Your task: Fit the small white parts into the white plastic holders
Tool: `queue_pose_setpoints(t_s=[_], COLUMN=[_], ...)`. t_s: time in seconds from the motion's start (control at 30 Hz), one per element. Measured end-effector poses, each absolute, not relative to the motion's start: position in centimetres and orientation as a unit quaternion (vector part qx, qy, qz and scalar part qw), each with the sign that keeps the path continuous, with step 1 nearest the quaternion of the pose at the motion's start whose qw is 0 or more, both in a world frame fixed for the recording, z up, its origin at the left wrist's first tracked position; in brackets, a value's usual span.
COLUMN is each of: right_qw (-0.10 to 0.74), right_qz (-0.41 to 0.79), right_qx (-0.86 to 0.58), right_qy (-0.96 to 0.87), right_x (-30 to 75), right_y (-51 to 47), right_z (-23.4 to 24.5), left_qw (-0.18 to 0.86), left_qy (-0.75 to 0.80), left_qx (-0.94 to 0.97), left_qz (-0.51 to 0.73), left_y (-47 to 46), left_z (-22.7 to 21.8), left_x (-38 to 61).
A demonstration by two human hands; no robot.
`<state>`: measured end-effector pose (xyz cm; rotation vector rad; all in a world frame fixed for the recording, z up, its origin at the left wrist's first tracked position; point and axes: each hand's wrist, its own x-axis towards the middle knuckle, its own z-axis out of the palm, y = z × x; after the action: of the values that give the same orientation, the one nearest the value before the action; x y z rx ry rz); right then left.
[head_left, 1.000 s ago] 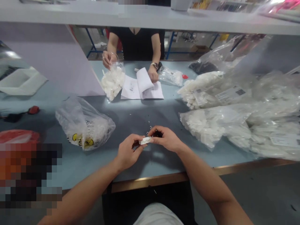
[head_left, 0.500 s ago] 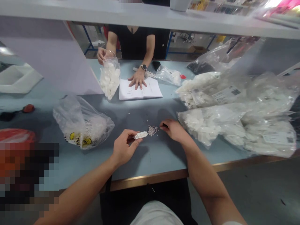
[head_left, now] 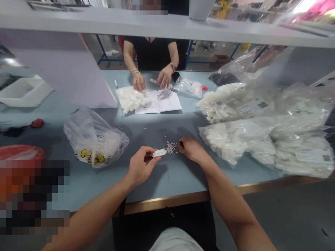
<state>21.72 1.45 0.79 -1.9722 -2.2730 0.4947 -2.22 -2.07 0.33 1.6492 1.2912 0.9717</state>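
Observation:
My left hand [head_left: 143, 163] pinches a white rectangular connector block [head_left: 159, 152] between thumb and fingers, a little above the blue-grey tabletop [head_left: 157, 188]. The block's upper face shows rows of small holes. Right of the block's end lies a loose pile of tiny pale pins or plugs [head_left: 171, 147] on the table. Just beyond the pile, my right hand [head_left: 190, 148] has its fingertips closed together close to the table. Anything between those fingertips is too small to make out.
A clear bag of small parts [head_left: 98, 146] stands at left. Clear bags of white parts [head_left: 235, 139] crowd the right side. Across the table, a co-worker's hands [head_left: 139, 83] touch a bag of white parts [head_left: 131, 99] and paper sheets [head_left: 167, 103]. A shelf [head_left: 167, 29] spans overhead.
The co-worker's raised bag now lies on the papers, and their other hand has drawn back off the sheets. My own hands hold nearly the same pose; the view has shifted slightly.

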Motion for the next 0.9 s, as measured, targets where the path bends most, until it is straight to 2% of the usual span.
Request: queue_pose_setpoints(t_s=[0.3,0.53,0.7,0.9], right_qw=[0.314,0.375,0.410,0.409], right_qz=[0.298,0.387,0.365,0.356], right_qx=[-0.574,-0.522,-0.480,-0.482], right_qy=[-0.696,-0.660,-0.685,-0.688], right_x=[21.2,19.0,18.3,18.1], right_y=[0.4,-1.1,-1.3,-1.2], right_z=[2.4,2.7,2.2,1.8], left_qw=[0.419,0.421,0.418,0.395], left_qy=[0.508,0.509,0.497,0.493], left_qx=[0.646,0.647,0.653,0.672], left_qz=[0.387,0.381,0.388,0.387], left_y=[-2.1,-2.1,-2.2,-2.3], left_z=[0.5,0.6,0.6,0.8], left_x=[-2.1,-2.0,-2.0,-2.0])
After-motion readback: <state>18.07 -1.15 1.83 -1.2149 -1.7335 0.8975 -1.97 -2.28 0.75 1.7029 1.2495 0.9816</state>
